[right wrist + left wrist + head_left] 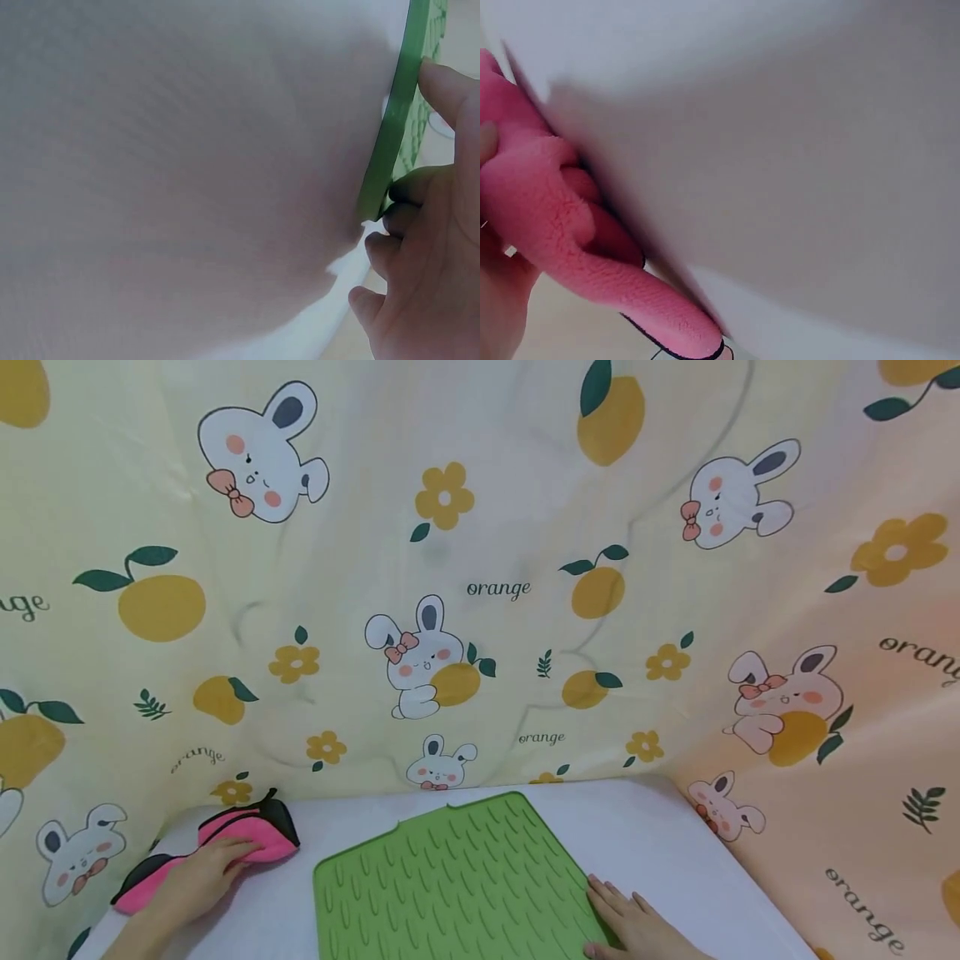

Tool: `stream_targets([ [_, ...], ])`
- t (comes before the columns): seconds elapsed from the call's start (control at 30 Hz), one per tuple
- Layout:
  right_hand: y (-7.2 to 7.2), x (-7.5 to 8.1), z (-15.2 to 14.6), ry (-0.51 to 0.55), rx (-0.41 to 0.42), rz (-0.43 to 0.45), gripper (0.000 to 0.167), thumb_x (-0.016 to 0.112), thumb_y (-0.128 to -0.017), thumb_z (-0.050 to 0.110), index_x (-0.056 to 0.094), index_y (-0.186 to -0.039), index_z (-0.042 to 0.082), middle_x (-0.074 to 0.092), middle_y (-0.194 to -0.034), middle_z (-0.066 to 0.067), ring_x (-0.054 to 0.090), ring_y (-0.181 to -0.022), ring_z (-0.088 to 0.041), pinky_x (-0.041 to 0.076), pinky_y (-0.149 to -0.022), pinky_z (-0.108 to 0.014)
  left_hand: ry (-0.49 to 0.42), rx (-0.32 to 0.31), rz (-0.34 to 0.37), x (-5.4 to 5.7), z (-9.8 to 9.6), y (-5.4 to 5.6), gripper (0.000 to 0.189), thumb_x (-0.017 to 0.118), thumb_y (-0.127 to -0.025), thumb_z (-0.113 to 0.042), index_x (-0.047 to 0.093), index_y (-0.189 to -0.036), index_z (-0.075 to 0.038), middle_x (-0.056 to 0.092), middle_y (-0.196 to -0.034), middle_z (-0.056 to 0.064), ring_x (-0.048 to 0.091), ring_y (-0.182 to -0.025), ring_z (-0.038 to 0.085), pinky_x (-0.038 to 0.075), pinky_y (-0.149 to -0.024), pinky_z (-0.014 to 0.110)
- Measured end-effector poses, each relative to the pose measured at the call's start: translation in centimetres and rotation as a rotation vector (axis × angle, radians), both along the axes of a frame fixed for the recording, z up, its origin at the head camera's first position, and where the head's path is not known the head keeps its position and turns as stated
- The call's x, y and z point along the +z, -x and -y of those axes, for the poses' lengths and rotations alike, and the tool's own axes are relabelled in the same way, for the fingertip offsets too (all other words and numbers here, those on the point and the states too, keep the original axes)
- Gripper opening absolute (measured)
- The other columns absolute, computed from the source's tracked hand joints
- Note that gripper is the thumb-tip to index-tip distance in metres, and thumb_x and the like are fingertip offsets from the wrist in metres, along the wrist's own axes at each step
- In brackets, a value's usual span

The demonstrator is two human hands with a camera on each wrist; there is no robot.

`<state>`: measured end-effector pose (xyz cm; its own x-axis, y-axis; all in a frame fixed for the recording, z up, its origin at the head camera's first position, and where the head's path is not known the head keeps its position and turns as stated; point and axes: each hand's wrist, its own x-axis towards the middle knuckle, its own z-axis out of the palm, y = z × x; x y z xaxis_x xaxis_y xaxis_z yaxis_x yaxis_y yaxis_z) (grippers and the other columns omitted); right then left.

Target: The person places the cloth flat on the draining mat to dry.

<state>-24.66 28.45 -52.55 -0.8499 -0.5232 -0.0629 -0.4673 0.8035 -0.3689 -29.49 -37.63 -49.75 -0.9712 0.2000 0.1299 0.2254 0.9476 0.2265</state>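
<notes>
Mat: landmark, lying on surface, which extends to its left, right and behind.
Cloth: on surface, left of mat, apart from it.
Left hand: on cloth, left of mat.
Right hand: at mat's right edge, touching.
Curtain: behind mat.

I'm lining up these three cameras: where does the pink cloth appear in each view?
Head: the pink cloth is at lower left, with the left hand on it.
Left wrist: it runs from the left edge down to the bottom, near the middle.
Right wrist: not in this picture.
Shared landmark: the white tabletop, visible in all three views.
</notes>
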Motion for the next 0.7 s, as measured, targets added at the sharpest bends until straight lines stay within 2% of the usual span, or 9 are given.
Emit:
stream_targets([
  [0.07,0.0,-0.5,-0.1,-0.006,0.006,-0.017,0.087,0.062,-0.099,0.055,0.043,-0.149,-0.014,0.037,-0.158,-0.035,0.039,-0.139,-0.059,0.032,-0.103,-0.081,-0.049,-0.002,-0.019,0.1,0.1,-0.4,0.028,0.067,-0.097,-0.003,0.072,-0.125,0.001,0.07,-0.124,0.021,0.062,-0.12,0.048,0.051,-0.097,0.064],
  [0.17,0.0,-0.6,0.0,-0.014,0.002,-0.02,0.087,0.062,-0.099,0.057,0.043,-0.15,-0.012,0.036,-0.159,-0.033,0.039,-0.14,-0.057,0.032,-0.104,-0.08,-0.118,0.001,-0.085,0.6,0.2,-0.7,0.029,0.066,-0.097,0.001,0.071,-0.125,0.002,0.072,-0.12,0.022,0.064,-0.116,0.049,0.052,-0.096,0.064],
  [0.4,-0.5,0.7,0.4,0.004,-0.024,0.064,0.087,0.064,-0.099,0.054,0.04,-0.154,-0.009,0.031,-0.164,-0.027,0.033,-0.144,-0.056,0.025,-0.108,-0.081,-0.184,0.039,-0.219,1.6,0.0,-1.0,0.037,0.062,-0.097,0.004,0.064,-0.133,0.004,0.067,-0.124,0.032,0.062,-0.115,0.054,0.05,-0.094,0.067],
  [0.5,-0.7,1.0,0.5,0.006,-0.039,0.074,0.087,0.064,-0.099,0.054,0.04,-0.154,-0.008,0.031,-0.165,-0.025,0.031,-0.146,-0.055,0.023,-0.11,-0.08,-0.19,0.01,-0.347,2.2,-0.1,-0.8,0.036,0.065,-0.094,0.008,0.065,-0.129,0.006,0.068,-0.12,0.031,0.063,-0.112,0.053,0.049,-0.094,0.067],
  [0.6,-0.8,1.2,0.5,0.01,-0.047,0.074,0.087,0.064,-0.098,0.054,0.039,-0.155,-0.007,0.031,-0.165,-0.024,0.03,-0.147,-0.054,0.022,-0.111,-0.079,-0.215,0.002,-0.436,3.2,-0.5,-0.7,0.035,0.067,-0.092,0.011,0.066,-0.126,0.007,0.069,-0.115,0.031,0.063,-0.108,0.053,0.049,-0.092,0.068],
  [0.63,-0.8,1.2,0.5,0.01,-0.044,0.073,0.087,0.064,-0.098,0.054,0.039,-0.155,-0.008,0.031,-0.165,-0.024,0.03,-0.147,-0.054,0.022,-0.111,-0.08,-0.225,0.005,-0.453,3.5,-0.6,-0.7,0.035,0.067,-0.091,0.011,0.066,-0.126,0.007,0.069,-0.114,0.032,0.064,-0.106,0.053,0.049,-0.091,0.068],
  [0.7,-0.8,1.2,0.5,0.01,-0.041,0.073,0.088,0.064,-0.098,0.054,0.039,-0.155,-0.008,0.031,-0.165,-0.024,0.031,-0.147,-0.054,0.022,-0.111,-0.08,-0.264,0.032,-0.423,4.4,-0.9,-0.9,0.034,0.065,-0.095,0.009,0.064,-0.129,0.007,0.067,-0.119,0.034,0.062,-0.11,0.056,0.048,-0.092,0.07],
])
